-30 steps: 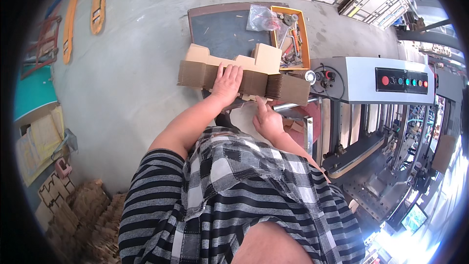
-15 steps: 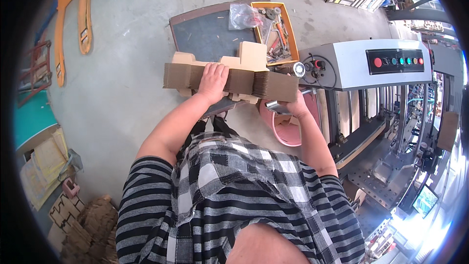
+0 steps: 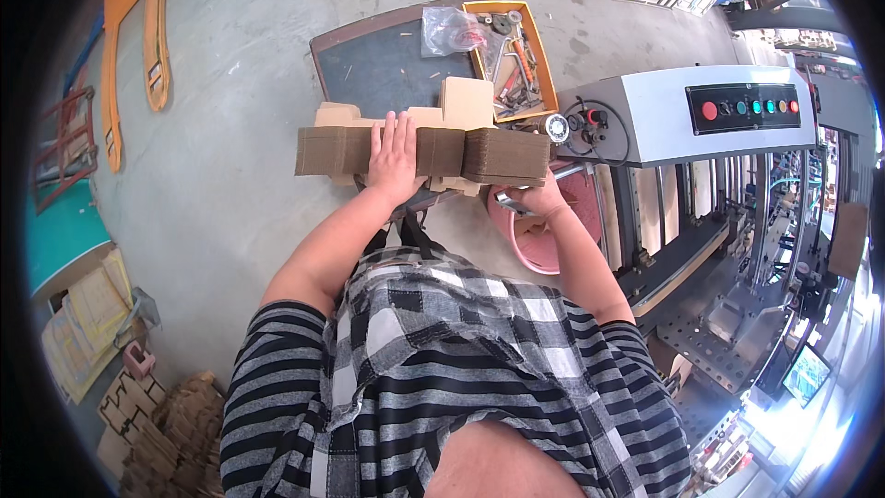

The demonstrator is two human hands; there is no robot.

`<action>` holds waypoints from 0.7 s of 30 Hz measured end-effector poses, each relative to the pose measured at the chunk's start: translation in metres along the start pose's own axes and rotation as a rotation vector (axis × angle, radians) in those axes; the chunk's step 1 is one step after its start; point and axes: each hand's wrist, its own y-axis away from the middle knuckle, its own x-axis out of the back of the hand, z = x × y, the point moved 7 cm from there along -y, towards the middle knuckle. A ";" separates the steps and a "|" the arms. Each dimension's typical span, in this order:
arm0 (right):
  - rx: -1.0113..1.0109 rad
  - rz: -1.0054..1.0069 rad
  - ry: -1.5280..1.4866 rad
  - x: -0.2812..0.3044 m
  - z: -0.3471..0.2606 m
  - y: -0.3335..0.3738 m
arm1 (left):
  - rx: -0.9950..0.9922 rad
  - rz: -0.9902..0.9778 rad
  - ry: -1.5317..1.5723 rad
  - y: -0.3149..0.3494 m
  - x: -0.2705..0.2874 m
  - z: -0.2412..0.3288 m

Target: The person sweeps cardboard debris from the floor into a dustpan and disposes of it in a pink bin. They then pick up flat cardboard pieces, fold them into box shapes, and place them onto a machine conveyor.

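A stack of die-cut cardboard blanks lies in front of me, its many brown layered edges facing me and pale flaps behind. Flat against its middle rests my left hand, fingers stretched out and pointing away. My right hand grips the lower right end of the stack, its fingertips partly hidden under it. Close to those fingers is a shiny metal piece; I cannot tell whether the hand touches it. The dark-topped table shows beyond the stack.
A yellow tray of tools and a clear plastic bag are on the table's far side. Right of me stand a pink bin and a grey machine with a button panel. An orange pallet jack is far left.
My left hand has shifted along the stack toward its middle and its fingers have straightened. My right hand has moved slightly left and down at the right end. The view has shifted slightly.
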 end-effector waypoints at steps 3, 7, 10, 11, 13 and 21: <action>-0.028 -0.121 0.043 0.001 -0.005 -0.003 | -0.010 -0.008 0.011 -0.001 0.002 -0.001; 0.108 0.106 0.149 0.018 -0.003 -0.014 | -0.046 0.057 -0.068 -0.001 -0.008 -0.004; 0.112 0.155 0.047 0.016 0.002 -0.019 | -0.079 0.096 -0.057 -0.001 -0.013 -0.007; 0.121 0.080 0.060 0.010 0.003 -0.020 | -0.078 0.080 -0.025 -0.002 -0.013 -0.009; 0.182 0.153 0.099 0.007 0.000 -0.020 | -0.069 0.087 -0.033 -0.003 -0.008 -0.008; 0.270 0.110 0.263 0.000 0.004 -0.017 | -0.017 0.018 -0.094 -0.003 -0.008 -0.002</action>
